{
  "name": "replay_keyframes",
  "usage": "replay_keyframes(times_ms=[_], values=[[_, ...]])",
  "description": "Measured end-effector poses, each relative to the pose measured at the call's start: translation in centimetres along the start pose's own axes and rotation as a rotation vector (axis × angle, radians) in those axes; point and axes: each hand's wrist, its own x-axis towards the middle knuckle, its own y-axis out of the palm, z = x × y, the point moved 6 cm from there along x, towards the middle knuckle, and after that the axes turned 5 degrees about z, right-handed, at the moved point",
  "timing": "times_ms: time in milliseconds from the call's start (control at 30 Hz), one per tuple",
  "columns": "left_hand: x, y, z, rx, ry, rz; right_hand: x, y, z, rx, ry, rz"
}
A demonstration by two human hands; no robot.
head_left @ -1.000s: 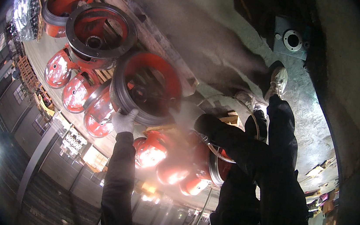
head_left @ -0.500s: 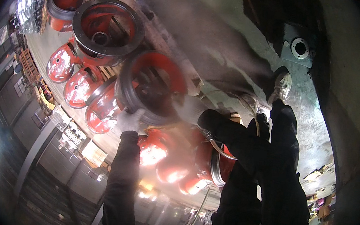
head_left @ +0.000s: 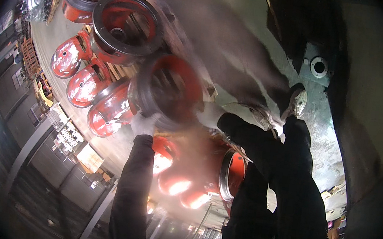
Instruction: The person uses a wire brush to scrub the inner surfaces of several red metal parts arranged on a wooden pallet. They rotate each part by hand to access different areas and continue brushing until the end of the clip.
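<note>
The housing [head_left: 183, 88] sits at 11 o'clock of centre. The left hand [head_left: 144, 123] touches its rim [head_left: 142, 88] at 7 o'clock; the right hand [head_left: 209, 115] blurs at 4 o'clock. Whether either pinches cannot be told. Caution: a left-hand slip could tip the housing; haze [head_left: 194, 150] could obscure the rim.

And here's the left hand in its pale fabric glove [head_left: 143, 124], out at the end of a black-sleeved left forearm [head_left: 133, 188] rising nearly straight from the lower edge. Across from it, well apart and slightly higher, the pale, blurred right hand [head_left: 209, 116] points leftward, black-sleeved right arm [head_left: 256, 145] slanting up behind, fingers too smeared to read.
</note>
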Motion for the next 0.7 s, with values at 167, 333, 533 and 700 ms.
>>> replay_keyframes(times_ms=[167, 333, 533, 700], values=[[0.3, 0.3, 0.6, -0.072, 0.051, -0.024, -1.9, -7.8, 3.0, 0.117, 0.223, 0.042], [-0.1, 0.0, 0.2, 0.078, 0.022, -0.043, -4.9, -18.4, 7.0, 0.548, 0.450, 0.260], [-0.1, -0.1, 0.0, 0.129, -0.028, 0.022, 1.2, -25.8, 14.5, 0.134, 0.281, -0.031], [-0.3, 0.1, 0.5, 0.108, 0.022, 0.007, 10.4, -22.9, 17.0, 0.170, 0.418, 0.093]])
